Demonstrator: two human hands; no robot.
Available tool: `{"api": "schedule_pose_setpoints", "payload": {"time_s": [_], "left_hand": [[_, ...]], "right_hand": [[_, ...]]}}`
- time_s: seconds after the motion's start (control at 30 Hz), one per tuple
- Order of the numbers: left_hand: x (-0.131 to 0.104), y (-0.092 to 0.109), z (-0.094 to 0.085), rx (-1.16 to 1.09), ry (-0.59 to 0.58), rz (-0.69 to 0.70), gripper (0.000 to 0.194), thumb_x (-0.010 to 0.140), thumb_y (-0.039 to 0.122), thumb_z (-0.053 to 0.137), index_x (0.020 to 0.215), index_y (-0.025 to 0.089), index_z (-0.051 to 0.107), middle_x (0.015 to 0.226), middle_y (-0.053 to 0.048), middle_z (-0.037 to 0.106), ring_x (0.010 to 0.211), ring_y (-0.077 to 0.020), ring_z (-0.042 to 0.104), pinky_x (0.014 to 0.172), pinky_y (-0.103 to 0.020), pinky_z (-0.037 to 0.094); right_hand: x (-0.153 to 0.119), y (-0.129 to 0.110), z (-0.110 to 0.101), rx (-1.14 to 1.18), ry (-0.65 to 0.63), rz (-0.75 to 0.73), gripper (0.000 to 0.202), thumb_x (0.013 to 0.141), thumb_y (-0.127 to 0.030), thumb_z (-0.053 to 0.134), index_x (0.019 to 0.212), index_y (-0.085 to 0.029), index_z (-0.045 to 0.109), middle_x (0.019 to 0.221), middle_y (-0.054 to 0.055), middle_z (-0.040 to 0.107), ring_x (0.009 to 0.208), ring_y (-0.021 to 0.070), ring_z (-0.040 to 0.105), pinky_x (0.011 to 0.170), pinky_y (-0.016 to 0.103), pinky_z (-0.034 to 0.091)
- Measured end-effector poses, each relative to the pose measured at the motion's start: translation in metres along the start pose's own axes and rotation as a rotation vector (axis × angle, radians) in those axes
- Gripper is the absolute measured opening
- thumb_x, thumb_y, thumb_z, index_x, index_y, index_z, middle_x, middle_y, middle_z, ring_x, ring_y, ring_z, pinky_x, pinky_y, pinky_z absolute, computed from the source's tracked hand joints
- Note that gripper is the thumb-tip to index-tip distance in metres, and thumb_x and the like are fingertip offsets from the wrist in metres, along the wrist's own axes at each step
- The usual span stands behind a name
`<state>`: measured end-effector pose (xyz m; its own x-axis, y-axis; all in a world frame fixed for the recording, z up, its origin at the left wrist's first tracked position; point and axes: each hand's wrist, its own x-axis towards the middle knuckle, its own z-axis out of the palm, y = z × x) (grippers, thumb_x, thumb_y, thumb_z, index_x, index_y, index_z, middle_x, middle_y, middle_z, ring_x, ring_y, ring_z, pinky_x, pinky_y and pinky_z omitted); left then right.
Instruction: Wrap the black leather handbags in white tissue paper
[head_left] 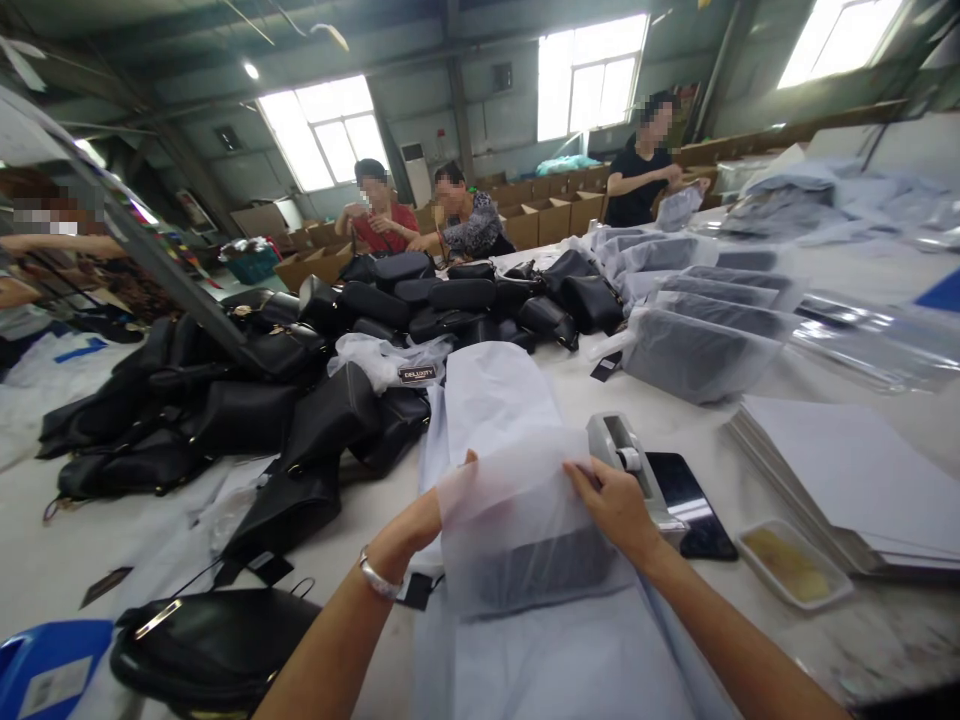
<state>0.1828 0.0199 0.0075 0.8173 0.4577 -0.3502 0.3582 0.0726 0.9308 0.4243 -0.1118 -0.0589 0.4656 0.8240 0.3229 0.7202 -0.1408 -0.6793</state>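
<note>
A frosted translucent plastic bag (517,490) lies in front of me, with a dark, flat-sided item (555,568) showing through its lower part. My right hand (616,505) pinches the bag's upper right edge between thumb and fingers. On the other side, my left hand (426,517) grips the bag's left edge; most of its fingers are blurred behind the film. Beneath the bag is a stack of white sheets or bags (495,390). A black tag (417,592) pokes out by my left wrist, which wears a silver bangle.
Black handbags (352,410) pile up on the left. One black bag (217,640) lies near me beside a blue container (60,665). Right: tape dispenser (602,437), phone (694,510), small tray (795,565), white boards (847,470), wrapped bags (697,345). Several people work beyond.
</note>
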Motion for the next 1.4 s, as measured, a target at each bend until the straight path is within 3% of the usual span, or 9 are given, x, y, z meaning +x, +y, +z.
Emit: {"api": "schedule_pose_setpoints", "payload": {"time_s": [0.17,0.33,0.53,0.63,0.73,0.87,1.07,1.27,1.4], "left_hand": [[-0.02,-0.025,-0.001,-0.323,-0.045,0.165,0.098,0.083,0.085,0.012,0.148,0.019,0.043,0.148,-0.014,0.05,0.132,-0.0322,0.052,0.111,-0.049,0.04],[-0.033,-0.025,0.011,-0.015,0.011,0.207,0.105,0.073,0.08,0.057,0.154,0.019,0.029,0.152,-0.017,0.043,0.141,-0.038,0.039,0.118,-0.054,0.023],[-0.042,-0.03,0.009,0.193,-0.146,0.293,0.136,0.054,0.083,0.068,0.158,0.024,0.003,0.161,-0.017,0.025,0.149,-0.0377,0.019,0.121,-0.054,0.013],[-0.039,-0.034,0.013,0.273,0.015,0.243,0.124,0.062,0.061,0.083,0.157,0.026,0.012,0.158,-0.015,0.034,0.147,-0.0339,0.027,0.12,-0.051,0.02],[-0.028,-0.035,0.023,0.206,0.295,0.18,0.073,0.088,0.045,0.065,0.151,0.024,0.036,0.135,-0.011,0.063,0.127,-0.0264,0.057,0.11,-0.043,0.041],[-0.013,-0.045,0.037,0.14,0.579,0.139,0.033,0.091,0.039,0.057,0.11,0.017,0.073,0.095,-0.006,0.079,0.088,-0.0235,0.074,0.081,-0.033,0.057],[-0.003,-0.061,0.05,0.137,0.809,0.083,0.031,0.087,0.041,0.06,0.093,0.017,0.077,0.076,-0.005,0.078,0.071,-0.0236,0.074,0.066,-0.03,0.056],[0.006,-0.06,0.053,0.3,0.95,0.049,0.041,0.086,0.049,0.059,0.066,0.016,0.072,0.057,-0.005,0.07,0.053,-0.0206,0.065,0.053,-0.027,0.046],[0.011,-0.055,0.049,0.388,1.019,0.035,0.042,0.085,0.053,0.059,0.073,0.015,0.071,0.061,-0.006,0.07,0.057,-0.0225,0.066,0.055,-0.028,0.045]], "right_hand": [[0.0,0.004,0.004,-0.01,0.019,0.047,0.046,0.094,-0.057,0.047,0.071,-0.02,0.061,0.058,0.002,0.062,0.056,0.0188,0.058,0.058,0.029,0.038],[0.0,0.003,0.006,0.0,0.039,0.055,0.046,0.094,-0.056,0.048,0.072,-0.019,0.063,0.06,0.001,0.062,0.057,0.0164,0.057,0.059,0.027,0.038],[0.0,0.001,0.007,-0.051,0.067,0.053,0.049,0.094,-0.057,0.047,0.063,-0.02,0.053,0.052,-0.003,0.047,0.05,0.0122,0.047,0.054,0.025,0.033],[-0.001,0.002,0.008,-0.059,0.075,0.061,0.049,0.094,-0.058,0.047,0.063,-0.019,0.054,0.051,-0.004,0.047,0.049,0.0119,0.046,0.054,0.025,0.033],[0.0,0.003,0.01,-0.058,0.086,0.076,0.05,0.094,-0.058,0.047,0.065,-0.019,0.057,0.051,-0.003,0.049,0.049,0.0119,0.046,0.054,0.025,0.034],[0.001,0.004,0.011,-0.059,0.104,0.072,0.049,0.094,-0.058,0.048,0.066,-0.019,0.06,0.051,-0.002,0.052,0.049,0.0126,0.048,0.054,0.025,0.035],[0.001,0.012,0.017,-0.046,0.096,0.02,0.044,0.096,-0.053,0.048,0.076,-0.018,0.065,0.066,0.004,0.067,0.058,0.0162,0.059,0.061,0.026,0.041],[0.004,0.018,0.026,-0.072,0.128,-0.047,0.041,0.098,-0.05,0.047,0.085,-0.017,0.067,0.077,0.008,0.071,0.065,0.0193,0.064,0.065,0.028,0.044],[0.007,0.018,0.028,-0.09,0.127,-0.056,0.041,0.098,-0.051,0.045,0.081,-0.019,0.064,0.071,0.006,0.069,0.063,0.0196,0.064,0.063,0.028,0.044]]}}
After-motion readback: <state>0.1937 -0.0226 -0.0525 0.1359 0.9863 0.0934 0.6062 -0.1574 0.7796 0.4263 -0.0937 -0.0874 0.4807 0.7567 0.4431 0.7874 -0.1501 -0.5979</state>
